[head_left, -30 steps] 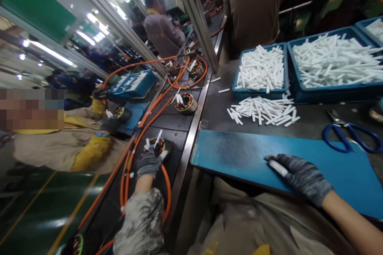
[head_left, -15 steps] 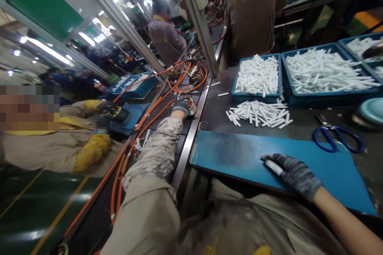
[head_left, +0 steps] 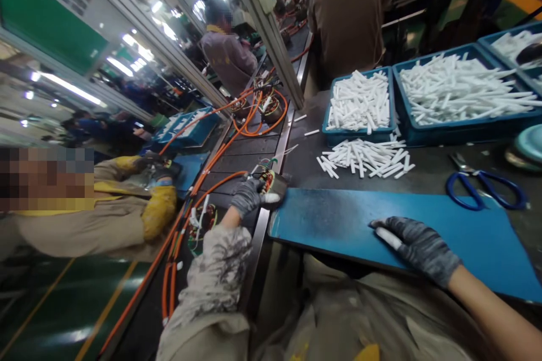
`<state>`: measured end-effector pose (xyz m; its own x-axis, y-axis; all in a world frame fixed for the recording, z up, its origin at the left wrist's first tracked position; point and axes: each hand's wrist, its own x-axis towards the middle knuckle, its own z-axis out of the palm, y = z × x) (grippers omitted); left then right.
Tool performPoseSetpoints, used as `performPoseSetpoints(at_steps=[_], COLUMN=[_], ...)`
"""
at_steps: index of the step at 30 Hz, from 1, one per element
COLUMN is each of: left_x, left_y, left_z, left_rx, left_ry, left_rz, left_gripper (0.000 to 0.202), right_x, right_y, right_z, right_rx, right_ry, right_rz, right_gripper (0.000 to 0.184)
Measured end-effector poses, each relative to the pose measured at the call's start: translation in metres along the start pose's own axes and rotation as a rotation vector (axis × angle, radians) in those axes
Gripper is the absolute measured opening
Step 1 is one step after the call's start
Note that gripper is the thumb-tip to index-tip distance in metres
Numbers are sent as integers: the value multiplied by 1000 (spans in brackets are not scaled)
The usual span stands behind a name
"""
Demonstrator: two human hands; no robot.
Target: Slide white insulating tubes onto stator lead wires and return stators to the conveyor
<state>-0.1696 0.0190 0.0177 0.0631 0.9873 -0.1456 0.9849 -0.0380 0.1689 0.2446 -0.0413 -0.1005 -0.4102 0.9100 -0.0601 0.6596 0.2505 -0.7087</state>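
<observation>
My left hand (head_left: 248,197), in a grey glove with a white-covered thumb, grips a motor stator (head_left: 276,185) with copper windings. The stator is at the metal edge of the conveyor, beside the near left corner of a blue board (head_left: 330,211); thin white and green wires and an orange cable come from it. On the blue board rests my right hand (head_left: 417,245), gloved the same way, its fingers stretched out and its white thumb alongside; I see nothing held in it. Another stator (head_left: 203,223) lies left of my left forearm, partly hidden.
Blue bins (head_left: 359,104) of short white tubes stand beyond the board, with a loose tube pile (head_left: 366,158) before them. Blue-handled scissors (head_left: 470,180) lie at the right. Orange cables (head_left: 215,152) run along the conveyor. A co-worker's yellow sleeve (head_left: 158,211) is across it.
My left hand has drawn the stator back along the conveyor toward me and to the board's corner. My right hand has stayed on the board. The view has shifted slightly.
</observation>
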Motion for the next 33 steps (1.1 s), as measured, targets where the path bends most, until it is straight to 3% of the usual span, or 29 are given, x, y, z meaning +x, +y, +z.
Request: performPoseSetpoints(at_steps=[4, 6, 8, 10, 12, 13, 15, 16, 18, 21, 24, 27, 30, 33], left_x=[-42, -60, -72, -76, -73, -68, -56, -48, -33, -14, 3, 16, 19, 19], left_y=[71, 113, 144, 154, 142, 128, 91, 71, 36, 9, 13, 28, 42, 54], left_z=[44, 59, 58, 42, 20, 12, 3, 3, 14, 40, 60, 60, 35, -5], left_rx=[76, 70, -28, -224, -444, -524, -600, -596, -576, -524, -532, -538, -502, -433], left_ry=[31, 125, 199, 178, 134, 167, 321, 333, 190, 25, 11, 161, 469, 681], left_rz=[-14, -6, 101, 316, 504, 521, 418, 374, 328, 121, 4, 8, 62, 205], left_gripper=[45, 52, 73, 84, 74, 67, 64, 69, 78, 67, 43, 27, 12, 17], right_x=[1, 3, 6, 7, 7, 7, 7, 9, 16, 34, 47, 47, 39, 34], right_y=[-1, -4, -8, -14, -23, -28, -40, -46, -56, -68, -75, -78, -75, -65], right_z=[-2, -3, -6, -9, -13, -16, -19, -19, -14, 0, 10, 10, 9, 13], right_rx=[-80, -122, -156, -160, -143, -129, -87, -61, -12, 20, 90, 244, 426, 508], right_ry=[-26, -45, -68, -76, -24, 28, 126, 151, 145, 102, 91, 122, 159, 168], right_rz=[40, 81, 110, 93, 18, -45, -224, -325, -505, -606, -550, -374, -179, -83], right_gripper=[47, 48, 47, 45, 44, 44, 42, 42, 43, 38, 33, 34, 36, 40])
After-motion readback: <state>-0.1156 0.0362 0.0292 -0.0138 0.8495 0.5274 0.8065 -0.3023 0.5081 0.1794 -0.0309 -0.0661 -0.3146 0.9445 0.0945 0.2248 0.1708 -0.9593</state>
